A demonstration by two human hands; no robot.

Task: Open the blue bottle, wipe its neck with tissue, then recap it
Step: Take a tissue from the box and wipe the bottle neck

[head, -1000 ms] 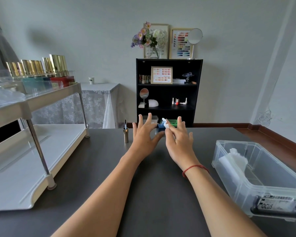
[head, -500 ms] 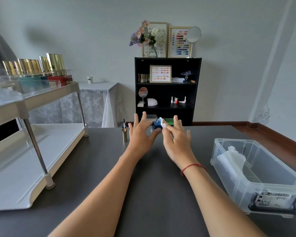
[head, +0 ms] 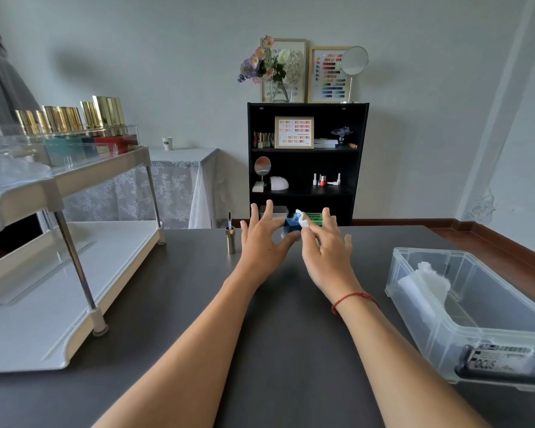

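Dark desk (head: 278, 350) underneath: left hand (head: 264, 242) pinches the tilted blue bottle (head: 291, 226), other fingers splayed; right hand (head: 326, 251) presses tissue (head: 303, 221) against its neck.

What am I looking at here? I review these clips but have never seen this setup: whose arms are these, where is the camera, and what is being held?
There is no machine: a person wears a wide-angle camera on the head, looking forward and down at their own bare arms. The left hand holds a small blue bottle, cap off, its threaded neck showing. The right hand presses a white tissue against that neck. On the dark table the gold cap with its brush stands upright beside the left hand, a white two-tier rack stands to the left, and a clear plastic box holding tissue sits to the right.
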